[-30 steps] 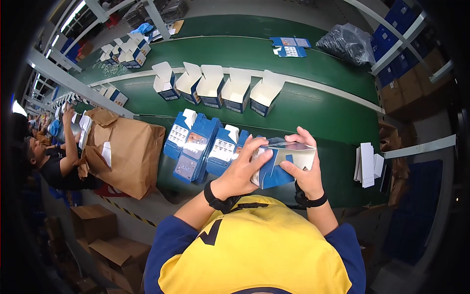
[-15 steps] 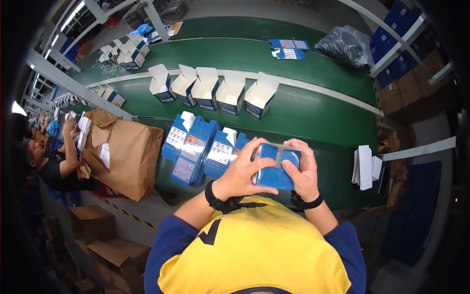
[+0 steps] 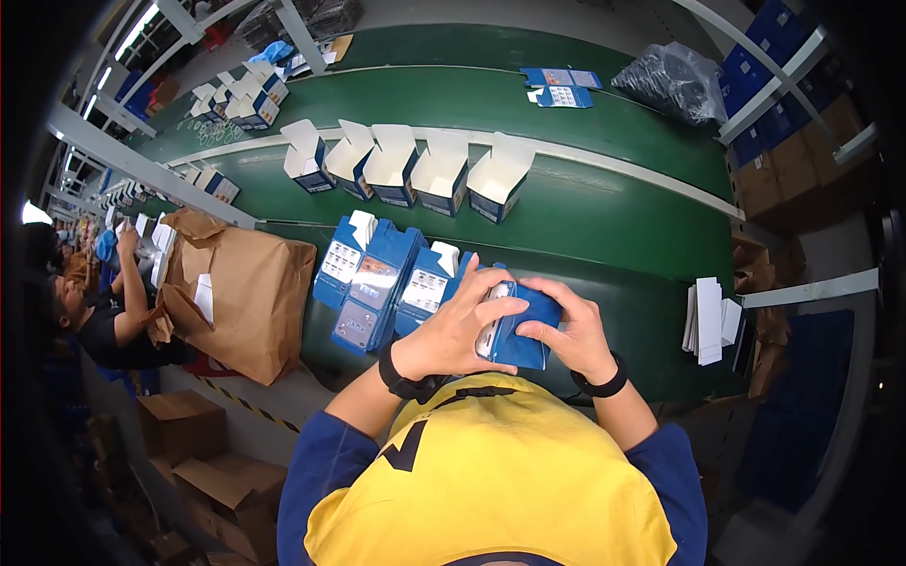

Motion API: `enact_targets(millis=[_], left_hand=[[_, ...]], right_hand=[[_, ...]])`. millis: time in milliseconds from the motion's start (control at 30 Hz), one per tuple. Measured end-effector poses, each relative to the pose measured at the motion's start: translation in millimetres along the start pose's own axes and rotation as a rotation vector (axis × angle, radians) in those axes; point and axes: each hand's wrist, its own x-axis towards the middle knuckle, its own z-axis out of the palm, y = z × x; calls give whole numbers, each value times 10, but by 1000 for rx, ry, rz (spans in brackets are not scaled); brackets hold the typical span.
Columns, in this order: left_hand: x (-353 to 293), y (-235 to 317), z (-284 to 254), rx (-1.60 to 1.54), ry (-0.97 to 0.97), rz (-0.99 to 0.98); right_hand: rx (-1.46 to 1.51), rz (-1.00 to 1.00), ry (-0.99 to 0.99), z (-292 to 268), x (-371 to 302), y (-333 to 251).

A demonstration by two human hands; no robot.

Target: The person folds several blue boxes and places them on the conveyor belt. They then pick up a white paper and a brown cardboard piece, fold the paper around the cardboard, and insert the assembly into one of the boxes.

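A small blue carton (image 3: 530,341) is held between my two hands, just in front of my body at the near edge of the green bench. My left hand (image 3: 460,321) grips its left side, where a pale printed face shows. On the other side my right hand (image 3: 572,328) has its fingers over the far edge and the thumb across the top. Left of the hands lie flattened blue cartons (image 3: 382,274) in a stack, with another stack of flat cartons (image 3: 423,292) partly hidden behind my left hand.
Several open blue-and-white boxes (image 3: 440,181) stand in a row farther back on the belt. A big brown paper bag (image 3: 255,292) is at left, a co-worker (image 3: 118,311) beyond it. White folded cards (image 3: 706,321) lie at right; a clear bag of dark items (image 3: 668,83) is far right.
The carton has turned in my hands, so its side with the grey strip no longer shows and a pale side now faces left. My right hand has shifted its grip.
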Motion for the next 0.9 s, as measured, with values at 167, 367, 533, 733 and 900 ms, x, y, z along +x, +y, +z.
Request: enact_targets(millis=[167,367,533,733,900], left_hand=[[-31,24,17,-29,-16,-64],[-68,6,12,-85,-52,-118],[7,23,35,-116,-90,-83],[85,10,457,-205,231,-130],[124,-9,403,-58,155,-178]], right_hand=[[-156,-71,28,57,24,63],[-380,-61,-95,-24,44,5],[-216,-95,-208,-76,2,113],[569,-123,304,138,58,55],[400,-144,285,46,155,106]])
